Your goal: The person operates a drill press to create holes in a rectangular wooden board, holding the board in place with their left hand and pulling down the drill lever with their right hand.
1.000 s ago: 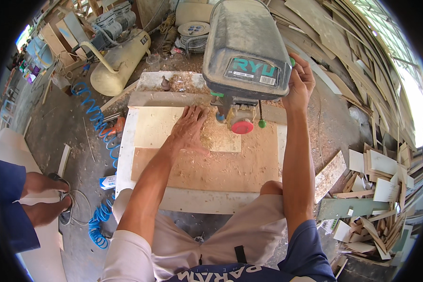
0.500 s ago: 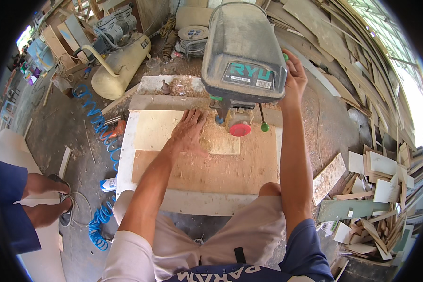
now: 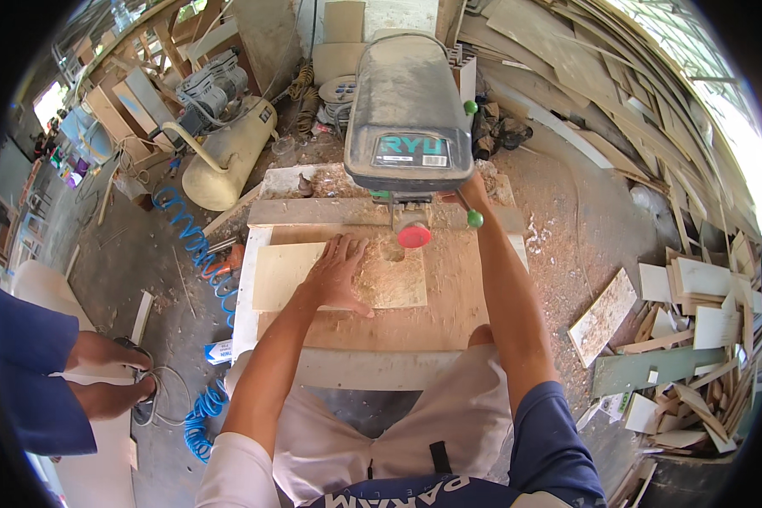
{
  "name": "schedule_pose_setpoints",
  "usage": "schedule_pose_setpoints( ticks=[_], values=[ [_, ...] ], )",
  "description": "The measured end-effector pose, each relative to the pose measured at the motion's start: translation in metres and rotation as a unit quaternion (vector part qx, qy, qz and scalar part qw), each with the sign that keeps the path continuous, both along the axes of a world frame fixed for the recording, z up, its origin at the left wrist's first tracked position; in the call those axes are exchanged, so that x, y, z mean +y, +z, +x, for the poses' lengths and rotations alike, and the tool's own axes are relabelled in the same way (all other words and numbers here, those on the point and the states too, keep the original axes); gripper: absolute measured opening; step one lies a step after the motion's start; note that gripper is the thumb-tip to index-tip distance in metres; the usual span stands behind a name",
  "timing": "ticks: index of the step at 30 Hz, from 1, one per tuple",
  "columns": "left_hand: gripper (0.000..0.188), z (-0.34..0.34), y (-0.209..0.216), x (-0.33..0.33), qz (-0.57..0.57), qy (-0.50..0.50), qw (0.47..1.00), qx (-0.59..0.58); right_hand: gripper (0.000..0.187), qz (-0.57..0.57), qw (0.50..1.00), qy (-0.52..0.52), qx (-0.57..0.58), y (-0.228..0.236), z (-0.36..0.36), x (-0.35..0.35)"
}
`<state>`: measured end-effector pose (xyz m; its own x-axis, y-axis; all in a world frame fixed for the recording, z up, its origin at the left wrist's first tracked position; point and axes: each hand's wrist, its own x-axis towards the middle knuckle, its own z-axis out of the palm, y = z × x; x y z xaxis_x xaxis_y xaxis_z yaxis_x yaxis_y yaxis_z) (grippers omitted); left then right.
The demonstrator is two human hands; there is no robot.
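Observation:
My left hand [image 3: 340,275] lies with fingers spread on a pale wooden board [image 3: 292,275], pressing against its top. A round hole [image 3: 391,249] shows in this board near its back edge, with sawdust around it. Just behind the hole, the red round guard [image 3: 413,236] of a drill press [image 3: 411,110] hangs over the work. My right hand [image 3: 469,191] is at the press's right side, by the feed lever with a green knob [image 3: 474,219]; its fingers are mostly hidden behind the machine's head and lever.
The pale board rests on a larger brown sheet [image 3: 381,330], in front of a wooden fence [image 3: 313,212]. An air compressor [image 3: 229,161] and coiled blue hose [image 3: 196,241] are at left, where another person's legs [image 3: 110,372] show. Wood offcuts [image 3: 694,339] pile up at right.
The pale board has come toward me, leaving a gap from the fence, and its hole now shows. My right hand has left the upper green knob and moved lower as the lever turned.

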<state>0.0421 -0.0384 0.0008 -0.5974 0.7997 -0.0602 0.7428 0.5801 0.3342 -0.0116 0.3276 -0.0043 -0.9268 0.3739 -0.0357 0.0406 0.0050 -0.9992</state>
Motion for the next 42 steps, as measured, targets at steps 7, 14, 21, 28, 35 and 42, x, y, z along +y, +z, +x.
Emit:
schedule_pose_setpoints(
  ticks=[7, 14, 21, 28, 35, 42],
  values=[
    [0.143, 0.024, 0.030, -0.022, -0.073, 0.034, 0.994, 0.068, 0.021, -0.012, 0.999, -0.040, -0.015, 0.001, 0.039, -0.036],
    [0.092, 0.049, 0.083, -0.045, -0.005, -0.002, 0.993, 0.119, 0.022, -0.004, 0.995, -0.087, -0.040, 0.004, 0.045, -0.050],
    [0.051, 0.061, 0.096, -0.061, 0.075, -0.031, 0.991, 0.108, 0.024, 0.016, 0.993, -0.110, -0.041, 0.007, 0.050, -0.057],
    [0.046, 0.047, 0.096, -0.051, -0.008, -0.022, 0.988, 0.155, 0.029, 0.062, 0.993, -0.097, -0.018, -0.003, 0.046, -0.050],
    [0.037, 0.054, 0.068, -0.015, 0.192, -0.014, 0.950, 0.246, 0.030, 0.098, 0.989, -0.103, -0.035, -0.017, 0.033, -0.043],
    [0.019, 0.039, 0.033, 0.009, 0.289, 0.081, 0.900, 0.316, 0.027, 0.139, 0.985, -0.105, -0.014, -0.038, 0.023, -0.038]
  ],
)
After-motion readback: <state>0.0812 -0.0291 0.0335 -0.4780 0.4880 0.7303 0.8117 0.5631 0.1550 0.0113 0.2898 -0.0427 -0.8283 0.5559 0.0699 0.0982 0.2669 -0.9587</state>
